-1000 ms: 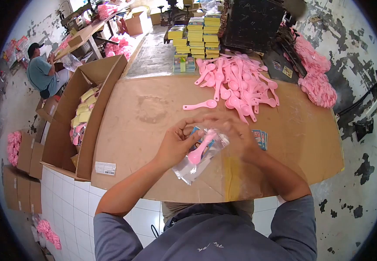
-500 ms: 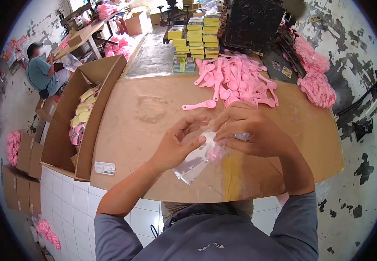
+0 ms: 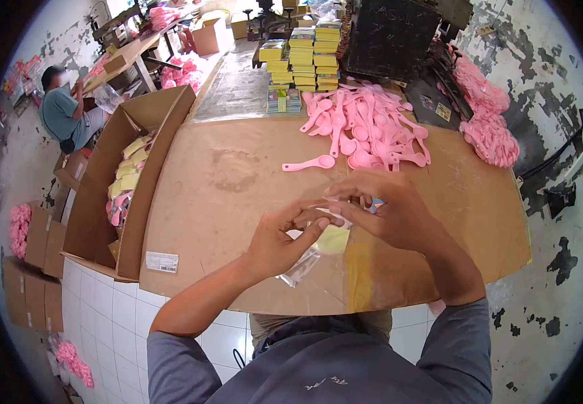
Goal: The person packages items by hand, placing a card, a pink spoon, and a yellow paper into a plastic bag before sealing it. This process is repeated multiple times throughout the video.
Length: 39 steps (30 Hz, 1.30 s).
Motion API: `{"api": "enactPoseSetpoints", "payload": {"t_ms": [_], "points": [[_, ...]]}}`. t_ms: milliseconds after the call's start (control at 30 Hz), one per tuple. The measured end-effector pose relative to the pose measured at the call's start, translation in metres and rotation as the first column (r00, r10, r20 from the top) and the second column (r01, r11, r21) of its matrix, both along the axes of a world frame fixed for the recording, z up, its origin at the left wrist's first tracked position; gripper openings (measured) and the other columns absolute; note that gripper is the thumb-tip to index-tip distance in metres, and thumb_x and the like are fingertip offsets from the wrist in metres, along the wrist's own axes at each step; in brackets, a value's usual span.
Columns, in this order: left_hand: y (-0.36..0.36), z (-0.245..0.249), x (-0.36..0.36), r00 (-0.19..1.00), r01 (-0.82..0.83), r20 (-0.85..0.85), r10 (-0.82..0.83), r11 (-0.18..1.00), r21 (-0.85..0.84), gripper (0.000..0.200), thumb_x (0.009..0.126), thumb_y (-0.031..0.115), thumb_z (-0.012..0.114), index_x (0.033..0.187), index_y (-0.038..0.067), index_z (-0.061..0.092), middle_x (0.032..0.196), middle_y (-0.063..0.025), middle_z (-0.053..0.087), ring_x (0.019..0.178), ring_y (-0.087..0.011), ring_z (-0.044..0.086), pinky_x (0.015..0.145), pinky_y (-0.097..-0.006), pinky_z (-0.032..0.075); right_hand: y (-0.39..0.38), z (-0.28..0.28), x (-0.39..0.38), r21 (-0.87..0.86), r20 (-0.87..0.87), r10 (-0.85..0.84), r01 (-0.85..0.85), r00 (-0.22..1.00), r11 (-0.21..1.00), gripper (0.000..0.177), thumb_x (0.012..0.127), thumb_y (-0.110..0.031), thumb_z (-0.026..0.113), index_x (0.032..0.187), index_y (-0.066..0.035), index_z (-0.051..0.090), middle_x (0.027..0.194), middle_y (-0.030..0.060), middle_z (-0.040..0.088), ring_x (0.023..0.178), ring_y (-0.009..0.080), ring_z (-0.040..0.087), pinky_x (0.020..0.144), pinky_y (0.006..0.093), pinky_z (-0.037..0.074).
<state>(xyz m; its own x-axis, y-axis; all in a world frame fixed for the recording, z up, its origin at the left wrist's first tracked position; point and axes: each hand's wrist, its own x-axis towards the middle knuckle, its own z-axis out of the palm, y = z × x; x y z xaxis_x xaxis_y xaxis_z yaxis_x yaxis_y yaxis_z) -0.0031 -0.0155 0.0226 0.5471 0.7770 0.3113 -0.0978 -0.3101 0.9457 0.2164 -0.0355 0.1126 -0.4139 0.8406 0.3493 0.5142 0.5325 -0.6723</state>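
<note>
My left hand (image 3: pixel 281 241) and my right hand (image 3: pixel 382 209) both pinch a small clear plastic bag (image 3: pixel 313 254) over the cardboard-covered table (image 3: pixel 231 175). A yellow card shows inside the bag near my fingertips. The pink spoon put in it is hidden by my hands. A single pink spoon (image 3: pixel 310 162) lies just beyond my hands, with a heap of pink spoons (image 3: pixel 369 128) behind it.
An open cardboard box (image 3: pixel 126 182) with filled packets stands at the left. Stacks of yellow card packs (image 3: pixel 308 57) sit at the back. Bags of pink items (image 3: pixel 490 118) pile up at the right. A person (image 3: pixel 62 114) sits at the far left.
The pink spoon went into the bag and out of sight. My hands closed in on the bag's top, and a yellow card now shows inside it.
</note>
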Motion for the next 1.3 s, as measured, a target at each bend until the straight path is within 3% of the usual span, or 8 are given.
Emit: {"api": "enactPoseSetpoints", "payload": {"t_ms": [200, 600, 700, 833, 967, 1133, 1233, 1300], "points": [[0.000, 0.003, -0.005, 0.994, -0.106, 0.006, 0.107, 0.991, -0.079, 0.034, 0.102, 0.002, 0.061, 0.136, -0.004, 0.057, 0.102, -0.0087, 0.076, 0.092, -0.0120, 0.072, 0.077, -0.0233, 0.057, 0.012, -0.015, -0.008, 0.593, 0.145, -0.099, -0.006, 0.985, 0.806, 0.021, 0.082, -0.007, 0.075, 0.102, -0.008, 0.068, 0.107, 0.0068, 0.065, 0.100, 0.0262, 0.064, 0.085, 0.0383, 0.050], [-0.004, -0.006, 0.001, 0.927, -0.178, -0.246, 0.284, 0.908, 0.380, 0.047, 0.094, 0.008, 0.071, 0.138, 0.002, 0.059, 0.086, -0.0112, 0.077, 0.058, -0.0176, 0.067, 0.054, -0.0308, 0.054, 0.024, -0.034, -0.021, 0.638, 0.466, -0.267, -0.111, 0.843, 0.762, 0.019, 0.080, -0.012, 0.068, 0.097, -0.004, 0.064, 0.100, 0.0086, 0.060, 0.100, 0.0263, 0.059, 0.089, 0.0384, 0.045], [-0.002, -0.010, 0.001, 0.949, -0.151, -0.208, 0.235, 0.922, 0.355, 0.046, 0.094, 0.010, 0.071, 0.138, 0.005, 0.060, 0.086, -0.0099, 0.077, 0.052, -0.0164, 0.064, 0.051, -0.0307, 0.051, 0.031, -0.026, 0.000, 0.610, 0.242, -0.324, 0.116, 0.915, 0.784, 0.008, 0.089, -0.010, 0.063, 0.094, -0.004, 0.061, 0.098, 0.0093, 0.059, 0.097, 0.0237, 0.059, 0.083, 0.0385, 0.046], [0.001, 0.002, -0.007, 0.973, -0.100, -0.207, 0.101, 0.995, 0.014, 0.046, 0.096, 0.002, 0.069, 0.140, -0.001, 0.056, 0.098, -0.0123, 0.078, 0.088, -0.0105, 0.072, 0.073, -0.0255, 0.059, 0.002, 0.004, 0.077, -0.463, -0.386, -0.080, -0.118, 0.919, 0.878, 0.012, 0.100, -0.012, 0.059, 0.092, -0.003, 0.057, 0.083, 0.0054, 0.059, 0.070, 0.0113, 0.060, 0.059, 0.0292, 0.047], [0.005, 0.001, -0.009, 0.989, -0.102, -0.115, 0.090, 0.990, -0.102, 0.044, 0.098, 0.001, 0.067, 0.140, -0.003, 0.056, 0.101, -0.0141, 0.077, 0.093, -0.0110, 0.071, 0.079, -0.0245, 0.058, -0.007, -0.034, 0.231, -0.199, -0.842, 0.122, -0.512, 0.526, 0.836, 0.003, 0.100, -0.007, 0.056, 0.099, -0.004, 0.055, 0.077, 0.0035, 0.058, 0.063, 0.0095, 0.059, 0.057, 0.0221, 0.048], [0.003, 0.000, -0.004, 0.989, -0.122, -0.096, 0.112, 0.987, -0.101, 0.036, 0.100, 0.001, 0.063, 0.136, -0.006, 0.057, 0.103, -0.0157, 0.077, 0.095, -0.0124, 0.071, 0.082, -0.0255, 0.057, -0.016, -0.067, 0.297, -0.143, -0.109, -0.626, 0.611, 0.773, 0.779, 0.022, 0.092, -0.004, 0.061, 0.114, -0.001, 0.058, 0.110, 0.0177, 0.066, 0.103, 0.0297, 0.062, 0.088, 0.0381, 0.049], [0.007, -0.004, -0.002, 0.992, -0.114, -0.064, 0.106, 0.982, -0.149, 0.031, 0.103, 0.005, 0.059, 0.132, -0.006, 0.059, 0.103, -0.0165, 0.077, 0.096, -0.0141, 0.072, 0.082, -0.0268, 0.058, -0.023, -0.081, 0.300, 0.448, 0.358, -0.871, 0.756, 0.337, 0.477, 0.036, 0.090, -0.003, 0.061, 0.127, -0.001, 0.061, 0.127, 0.0214, 0.065, 0.123, 0.0416, 0.057, 0.107, 0.0464, 0.043], [0.006, -0.008, 0.002, 0.992, -0.129, -0.030, 0.126, 0.973, -0.190, 0.028, 0.105, 0.007, 0.058, 0.129, -0.007, 0.060, 0.103, -0.0171, 0.077, 0.096, -0.0151, 0.072, 0.082, -0.0275, 0.058, -0.018, -0.079, 0.270, 0.526, 0.282, -0.848, 0.666, 0.449, 0.528, 0.037, 0.090, -0.002, 0.062, 0.127, -0.003, 0.063, 0.127, 0.0184, 0.066, 0.121, 0.0372, 0.058, 0.106, 0.0444, 0.044]]}}
